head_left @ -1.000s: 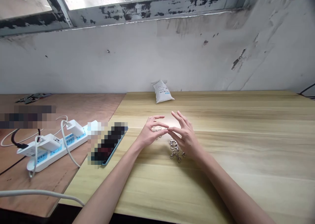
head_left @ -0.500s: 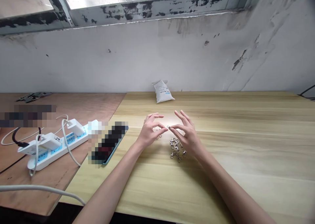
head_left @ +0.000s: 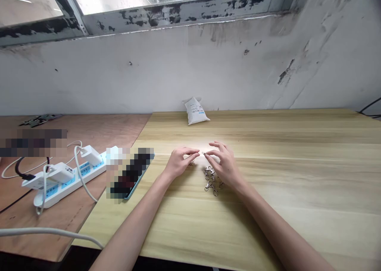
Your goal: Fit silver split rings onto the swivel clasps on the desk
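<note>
My right hand (head_left: 224, 163) pinches a small metal piece (head_left: 203, 153) between thumb and index finger; a ring-like end shows at the fingertips. Facing it, my left hand (head_left: 180, 161) has its thumb and fingers drawn together in a pinch, a short gap from the metal piece. Whatever those left fingertips hold, if anything, is too small to make out. Below my right hand lies a pile of silver swivel clasps (head_left: 210, 181), partly covered by the hand. Several thin metal rings (head_left: 192, 163) lie beside my left hand, partly hidden by it.
A white plastic packet (head_left: 196, 112) stands near the wall. To the left lies a phone (head_left: 133, 173), its screen blurred out. A white power strip (head_left: 74, 179) with plugs and cables sits on the adjoining brown table (head_left: 98, 132).
My hands have drawn slightly apart at the fingertips. The left fingers, spread before, have come together, and the right hand's raised fingers have lowered. The view has shifted slightly.
</note>
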Motion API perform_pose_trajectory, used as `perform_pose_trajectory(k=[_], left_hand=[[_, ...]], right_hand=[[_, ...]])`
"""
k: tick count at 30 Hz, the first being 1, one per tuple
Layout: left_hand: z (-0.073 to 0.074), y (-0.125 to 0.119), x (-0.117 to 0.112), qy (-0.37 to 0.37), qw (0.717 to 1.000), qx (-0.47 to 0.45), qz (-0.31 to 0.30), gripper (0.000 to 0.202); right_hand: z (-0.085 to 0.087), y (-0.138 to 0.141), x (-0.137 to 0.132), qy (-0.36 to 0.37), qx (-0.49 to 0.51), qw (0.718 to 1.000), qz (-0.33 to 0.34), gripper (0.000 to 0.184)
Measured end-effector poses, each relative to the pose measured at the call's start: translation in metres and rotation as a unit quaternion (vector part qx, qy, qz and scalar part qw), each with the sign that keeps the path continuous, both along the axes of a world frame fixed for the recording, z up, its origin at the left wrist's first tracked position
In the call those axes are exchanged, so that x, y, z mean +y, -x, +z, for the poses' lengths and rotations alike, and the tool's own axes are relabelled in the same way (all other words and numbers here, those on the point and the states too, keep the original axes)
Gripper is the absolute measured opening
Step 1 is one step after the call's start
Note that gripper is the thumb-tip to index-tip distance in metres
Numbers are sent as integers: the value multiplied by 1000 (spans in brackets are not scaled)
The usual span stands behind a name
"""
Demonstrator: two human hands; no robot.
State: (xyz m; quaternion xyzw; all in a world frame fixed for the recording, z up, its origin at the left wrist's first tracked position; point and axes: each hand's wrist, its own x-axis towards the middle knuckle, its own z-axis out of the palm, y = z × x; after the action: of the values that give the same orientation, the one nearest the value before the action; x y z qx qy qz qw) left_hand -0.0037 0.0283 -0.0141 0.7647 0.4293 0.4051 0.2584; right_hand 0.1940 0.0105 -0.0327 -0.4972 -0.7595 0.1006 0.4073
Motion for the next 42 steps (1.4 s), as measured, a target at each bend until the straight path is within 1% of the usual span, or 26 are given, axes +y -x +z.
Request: perform_pose_trajectory(k=[5, 13, 15, 19, 21, 27, 31, 34, 38, 42], left_hand=[[0, 0, 0, -3, 1000, 9, 5, 13], [-2, 0, -2, -3, 1000, 16, -25, 16], [-3, 1, -3, 6, 1000, -3, -27, 16], [-5, 1, -7, 29, 998, -59, 6, 18], [-7, 2, -10, 30, 997, -70, 22, 19], [-16, 13, -28, 34, 994, -90, 43, 18], [-19, 18, -38, 25, 992, -102, 68, 17], [-22, 19, -43, 26, 991, -109, 71, 17], [-26, 18, -49, 30, 991, -108, 80, 17], [-27, 19, -51, 27, 991, -102, 86, 20]], right_hand=[[-1, 0, 0, 6, -7, 1000, 1, 21], [-7, 5, 2, -8, -10, 1000, 16, 19], [-7, 5, 3, -10, -5, 1000, 12, 19], [-6, 4, 4, -13, 6, 1000, 3, 20], [-6, 4, 5, -16, 7, 1000, 6, 20], [-5, 5, 9, -27, 2, 999, 21, 20], [-4, 15, -1, -26, -15, 998, 57, 17], [-6, 23, -11, -25, -15, 997, 71, 17], [-9, 28, -17, -25, -1, 998, 65, 19], [-9, 29, -21, -25, 10, 998, 61, 19]])
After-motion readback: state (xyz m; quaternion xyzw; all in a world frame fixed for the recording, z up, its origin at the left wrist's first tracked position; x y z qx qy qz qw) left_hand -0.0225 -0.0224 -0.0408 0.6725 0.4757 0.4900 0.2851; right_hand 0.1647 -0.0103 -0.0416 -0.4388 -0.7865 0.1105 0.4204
